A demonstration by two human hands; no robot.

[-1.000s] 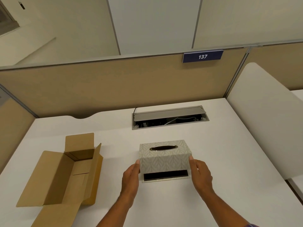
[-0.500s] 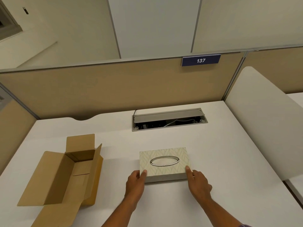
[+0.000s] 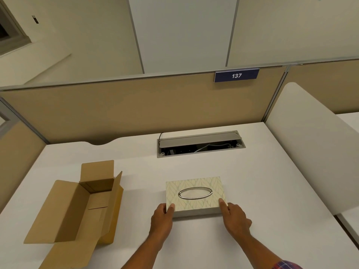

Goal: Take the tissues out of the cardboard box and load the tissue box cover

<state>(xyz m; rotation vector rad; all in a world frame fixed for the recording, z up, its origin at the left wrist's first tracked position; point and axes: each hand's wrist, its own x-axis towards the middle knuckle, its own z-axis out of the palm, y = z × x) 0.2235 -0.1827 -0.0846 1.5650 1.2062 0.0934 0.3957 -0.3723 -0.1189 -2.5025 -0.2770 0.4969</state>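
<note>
The tissue box cover is pale with a leaf pattern and a silver oval ring on top. It sits flat on the white desk, closed down on its base. My left hand grips its near left corner, thumb on top. My right hand holds the near right corner the same way. The brown cardboard box lies open on the left with its flaps spread; I see no tissues in its visible inside.
An open cable hatch sits in the desk behind the cover. A tan partition with a "137" label runs along the back. A white curved divider borders the right side.
A second ago the cover was raised off its base with a dark gap below. It has since come down onto the base and stayed flat, both hands still at its near corners.
</note>
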